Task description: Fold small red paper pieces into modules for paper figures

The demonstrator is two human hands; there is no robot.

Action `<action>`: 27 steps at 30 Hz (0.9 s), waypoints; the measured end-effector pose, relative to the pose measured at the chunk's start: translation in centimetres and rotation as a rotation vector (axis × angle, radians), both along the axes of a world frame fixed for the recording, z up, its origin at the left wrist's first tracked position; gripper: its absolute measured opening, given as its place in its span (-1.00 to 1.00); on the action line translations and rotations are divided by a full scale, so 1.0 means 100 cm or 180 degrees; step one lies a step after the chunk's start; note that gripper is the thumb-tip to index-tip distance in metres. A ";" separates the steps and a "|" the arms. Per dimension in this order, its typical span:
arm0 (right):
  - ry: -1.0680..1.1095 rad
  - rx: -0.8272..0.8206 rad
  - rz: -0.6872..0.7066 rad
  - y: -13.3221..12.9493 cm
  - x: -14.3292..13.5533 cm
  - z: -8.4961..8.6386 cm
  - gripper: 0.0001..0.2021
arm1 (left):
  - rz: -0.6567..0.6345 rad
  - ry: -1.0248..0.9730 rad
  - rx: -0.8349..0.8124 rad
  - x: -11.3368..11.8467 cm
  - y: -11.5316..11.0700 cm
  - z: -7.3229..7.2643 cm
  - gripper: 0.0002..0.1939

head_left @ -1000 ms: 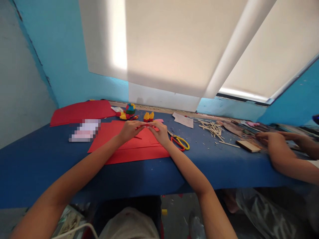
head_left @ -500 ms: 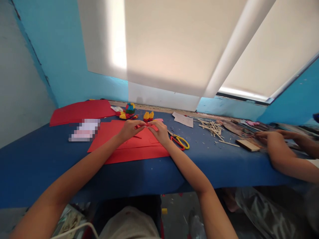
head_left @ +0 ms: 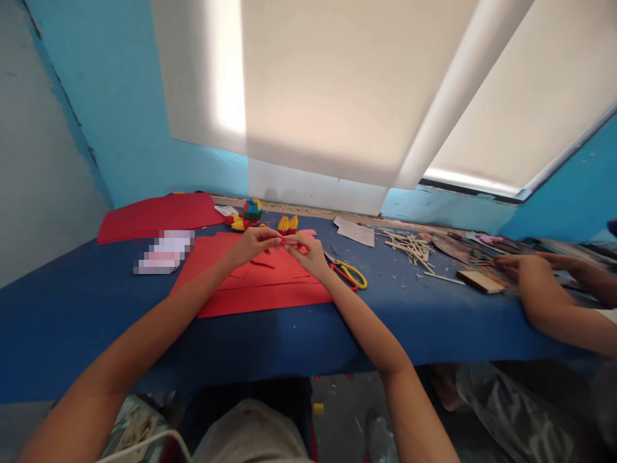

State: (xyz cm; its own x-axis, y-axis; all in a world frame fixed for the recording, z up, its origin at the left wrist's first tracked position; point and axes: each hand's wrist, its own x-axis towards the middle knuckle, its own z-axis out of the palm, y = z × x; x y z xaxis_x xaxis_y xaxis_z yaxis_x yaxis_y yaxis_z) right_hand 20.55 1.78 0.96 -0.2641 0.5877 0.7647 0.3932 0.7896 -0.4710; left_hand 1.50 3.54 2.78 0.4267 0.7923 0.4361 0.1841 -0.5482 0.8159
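Observation:
Both my hands meet over the red paper sheets [head_left: 226,301] on the blue table. Between their fingertips is a small piece of red paper [head_left: 283,239], mostly covered by the fingers. My left hand [head_left: 253,247] pinches it from the left, and my right hand [head_left: 308,254] pinches it from the right. Below them a dark red zigzag-edged strip [head_left: 263,264] lies on the sheets. Just beyond my hands stands a yellow and red folded-paper piece [head_left: 288,224]. Scissors with red and yellow handles [head_left: 354,275] lie to the right of my right hand.
A multicoloured folded-paper figure [head_left: 251,211] stands at the back. Larger red sheets [head_left: 159,213] lie far left, near a blurred-out pale item [head_left: 166,252]. Thin wooden sticks [head_left: 412,247] and a wooden block [head_left: 481,281] lie right, beside another person's arms [head_left: 544,289].
My fingers have shifted slightly around the small red paper, and the fingers of my right hand are straighter. The things on the table look unmoved.

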 end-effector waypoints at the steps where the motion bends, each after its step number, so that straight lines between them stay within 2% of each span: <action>1: 0.0025 -0.0036 -0.0010 0.001 0.000 -0.001 -0.81 | -0.0060 0.0049 -0.0041 -0.001 0.001 -0.001 -0.68; 10: 0.0062 -0.0505 -0.0009 0.006 -0.001 -0.003 -0.88 | -0.0447 0.0430 -0.0531 -0.002 -0.001 -0.003 -0.64; 15: -0.0065 -0.0357 0.0007 0.002 -0.002 -0.001 -0.87 | -0.0484 0.0415 -0.0790 -0.001 -0.006 0.000 -0.65; 20: -0.0039 -0.0155 0.0020 0.000 -0.001 -0.001 -0.86 | -0.0351 0.0377 -0.0451 0.000 -0.009 0.002 -0.68; 27: 0.0207 -0.0480 -0.0112 0.007 0.000 -0.010 -0.86 | -0.0055 0.0280 -0.0067 0.004 -0.005 -0.005 -0.73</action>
